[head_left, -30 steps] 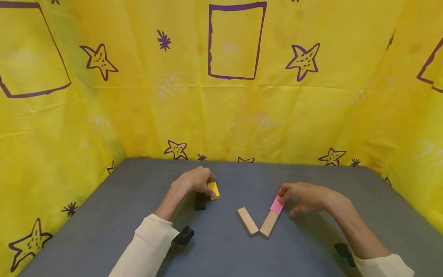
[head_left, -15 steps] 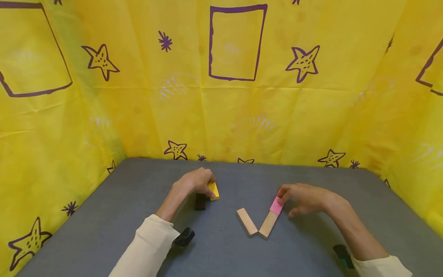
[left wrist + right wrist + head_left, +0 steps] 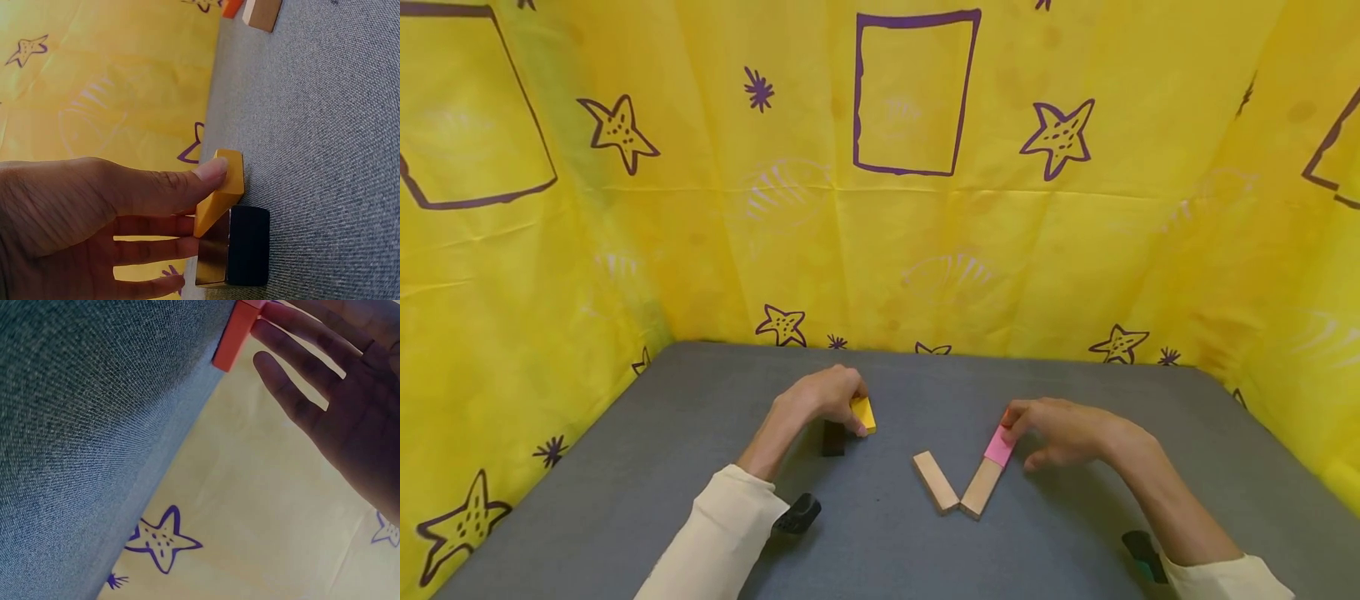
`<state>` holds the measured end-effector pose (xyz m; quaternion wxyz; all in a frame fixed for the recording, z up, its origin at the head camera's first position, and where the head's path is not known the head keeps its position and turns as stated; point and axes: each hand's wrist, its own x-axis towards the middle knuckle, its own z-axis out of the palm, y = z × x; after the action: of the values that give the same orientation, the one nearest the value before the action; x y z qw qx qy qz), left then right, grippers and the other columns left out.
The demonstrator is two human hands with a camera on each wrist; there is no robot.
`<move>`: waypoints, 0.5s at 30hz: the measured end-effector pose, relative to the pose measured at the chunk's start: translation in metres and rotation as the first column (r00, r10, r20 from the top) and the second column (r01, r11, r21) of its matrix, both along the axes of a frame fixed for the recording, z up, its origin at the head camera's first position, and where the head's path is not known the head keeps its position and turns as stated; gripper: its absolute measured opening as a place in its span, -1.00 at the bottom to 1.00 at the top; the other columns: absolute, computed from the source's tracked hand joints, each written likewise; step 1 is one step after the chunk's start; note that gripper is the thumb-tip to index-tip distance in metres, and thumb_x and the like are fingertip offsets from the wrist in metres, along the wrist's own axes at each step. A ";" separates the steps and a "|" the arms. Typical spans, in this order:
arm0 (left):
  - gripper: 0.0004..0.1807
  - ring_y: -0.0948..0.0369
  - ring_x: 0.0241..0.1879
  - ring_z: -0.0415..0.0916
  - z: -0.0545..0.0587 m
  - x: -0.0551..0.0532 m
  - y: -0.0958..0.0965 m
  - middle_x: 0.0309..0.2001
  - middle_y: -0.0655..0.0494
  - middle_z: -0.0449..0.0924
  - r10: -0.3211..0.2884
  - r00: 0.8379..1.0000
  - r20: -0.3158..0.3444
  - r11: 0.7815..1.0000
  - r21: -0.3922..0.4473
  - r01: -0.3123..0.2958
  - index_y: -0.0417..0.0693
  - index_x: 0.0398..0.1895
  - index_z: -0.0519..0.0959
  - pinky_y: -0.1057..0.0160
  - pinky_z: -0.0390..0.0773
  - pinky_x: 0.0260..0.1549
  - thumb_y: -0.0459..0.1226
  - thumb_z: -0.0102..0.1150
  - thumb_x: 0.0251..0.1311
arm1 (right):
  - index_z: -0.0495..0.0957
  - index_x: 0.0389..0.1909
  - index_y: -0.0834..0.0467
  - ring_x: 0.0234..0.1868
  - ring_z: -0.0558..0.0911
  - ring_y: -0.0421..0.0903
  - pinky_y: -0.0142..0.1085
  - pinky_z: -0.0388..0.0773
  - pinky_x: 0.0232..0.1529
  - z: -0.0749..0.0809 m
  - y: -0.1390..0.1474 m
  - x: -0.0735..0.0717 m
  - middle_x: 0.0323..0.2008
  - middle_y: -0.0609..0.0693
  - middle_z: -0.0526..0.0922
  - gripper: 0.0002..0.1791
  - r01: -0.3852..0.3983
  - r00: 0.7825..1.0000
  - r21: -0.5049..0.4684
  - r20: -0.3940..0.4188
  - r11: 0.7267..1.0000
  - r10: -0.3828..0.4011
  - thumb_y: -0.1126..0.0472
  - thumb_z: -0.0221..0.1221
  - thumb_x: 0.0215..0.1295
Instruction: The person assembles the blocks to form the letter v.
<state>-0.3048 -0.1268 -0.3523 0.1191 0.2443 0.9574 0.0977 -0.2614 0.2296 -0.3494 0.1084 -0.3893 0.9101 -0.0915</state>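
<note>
My left hand (image 3: 823, 396) pinches a yellow wooden block (image 3: 864, 414) between thumb and fingers. Right beside it lies a black block (image 3: 833, 439); in the left wrist view the yellow block (image 3: 230, 178) leans at a slant against the black one (image 3: 249, 247). On the right, fingertips of my right hand (image 3: 1063, 429) touch a pink block (image 3: 999, 448) and an orange block (image 3: 1006, 413), which continue a line from a plain wooden block (image 3: 981, 488). A second plain block (image 3: 936, 482) meets that one's near end, forming a V. The right wrist view shows nearly straight fingers by the orange block (image 3: 234, 337).
Everything lies on a grey cloth-covered table (image 3: 880, 550). Yellow curtains (image 3: 910, 225) with purple starfish drawings enclose the back and sides. A black wrist device (image 3: 799, 513) hangs below the left sleeve, another (image 3: 1144, 557) below the right wrist.
My left thumb and fingers have shifted slightly on the yellow block and cover a bit more of it. The right hand and the other blocks look unmoved.
</note>
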 end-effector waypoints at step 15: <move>-0.75 0.26 -0.49 0.34 0.005 0.003 0.008 -0.52 0.17 0.45 -0.055 0.998 -0.030 0.995 0.087 0.057 -0.10 -0.35 0.70 0.34 0.29 -0.47 -0.15 0.57 0.08 | 0.79 -0.06 0.04 0.04 0.66 0.02 0.10 0.61 0.14 0.001 -0.001 0.002 0.03 -0.05 0.66 -0.66 0.011 1.000 0.002 0.001 1.000 -0.011 0.18 0.55 0.11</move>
<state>-0.3023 -0.1190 -0.3469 0.0978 0.2775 0.9465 0.1328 -0.2597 0.2284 -0.3487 0.1088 -0.3841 0.9123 -0.0916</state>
